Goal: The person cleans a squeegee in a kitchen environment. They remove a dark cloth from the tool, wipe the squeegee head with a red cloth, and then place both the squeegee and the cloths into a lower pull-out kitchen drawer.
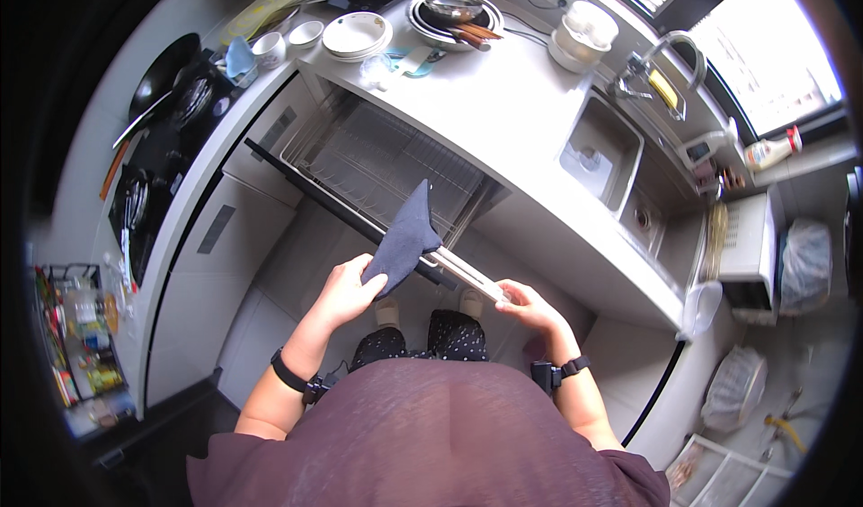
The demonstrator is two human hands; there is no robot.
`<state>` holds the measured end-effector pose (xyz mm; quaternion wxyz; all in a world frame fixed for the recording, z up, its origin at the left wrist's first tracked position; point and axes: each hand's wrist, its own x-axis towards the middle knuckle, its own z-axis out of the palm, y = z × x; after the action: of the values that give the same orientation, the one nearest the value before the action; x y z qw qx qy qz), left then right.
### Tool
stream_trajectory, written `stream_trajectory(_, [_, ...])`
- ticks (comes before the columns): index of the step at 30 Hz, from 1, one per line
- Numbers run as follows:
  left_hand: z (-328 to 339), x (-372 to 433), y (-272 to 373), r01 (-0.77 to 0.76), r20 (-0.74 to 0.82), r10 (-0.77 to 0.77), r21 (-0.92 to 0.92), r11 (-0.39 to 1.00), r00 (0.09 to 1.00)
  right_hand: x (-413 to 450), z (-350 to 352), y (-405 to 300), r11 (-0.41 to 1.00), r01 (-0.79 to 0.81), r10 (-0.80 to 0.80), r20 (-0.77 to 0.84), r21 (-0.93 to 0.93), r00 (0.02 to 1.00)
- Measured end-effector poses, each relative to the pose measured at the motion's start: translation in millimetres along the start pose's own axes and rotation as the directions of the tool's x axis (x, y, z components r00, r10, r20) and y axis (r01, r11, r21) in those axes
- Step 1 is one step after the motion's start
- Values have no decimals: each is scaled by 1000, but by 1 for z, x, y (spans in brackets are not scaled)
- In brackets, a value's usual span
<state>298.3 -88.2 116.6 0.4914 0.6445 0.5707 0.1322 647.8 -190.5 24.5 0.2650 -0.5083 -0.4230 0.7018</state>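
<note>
My left hand [347,292] grips the lower end of a dark blue cloth [402,241]. The cloth's pointed upper end stands over the pulled-out drawer. My right hand [530,307] pinches the near end of a long, pale, slotted strip or handle [468,272], whose exact kind I cannot tell. Its far end meets the cloth and is hidden there. Beneath both lies an open wire-rack drawer [377,163] with a dark front edge [320,197]. No dishes are visible on its wires.
Stacked white bowls [356,34] and nested metal bowls [431,25] stand on the white counter [485,102]. A stainless sink [600,150] is at right, with a faucet [674,55] above it. At left, a wok [165,69] rests by the black cooktop [162,163].
</note>
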Motion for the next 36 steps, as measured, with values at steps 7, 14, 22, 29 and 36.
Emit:
stream_trajectory(7, [68,49,-17,95,-328,-213,-341,935,920,68,-70,16,992,-63,80,153,-113,985])
stream_trajectory(14, [115,92,-79,-45,-612,-142,-280,959,778,110,-95,38,988,-93,115,182,-122,977])
stream_trajectory(22, [131,104,-87,-249,-657,488,428,869,574,175,-96,68,991,-55,48,-56,-121,997])
stream_trajectory(29, [165,125,-159,-449,-549,700,537,714,456,247,-88,75,997,55,-48,-115,59,992])
stream_trajectory(36, [178,147,-183,-554,-578,799,615,561,167,293,-90,65,961,167,-161,-44,221,986])
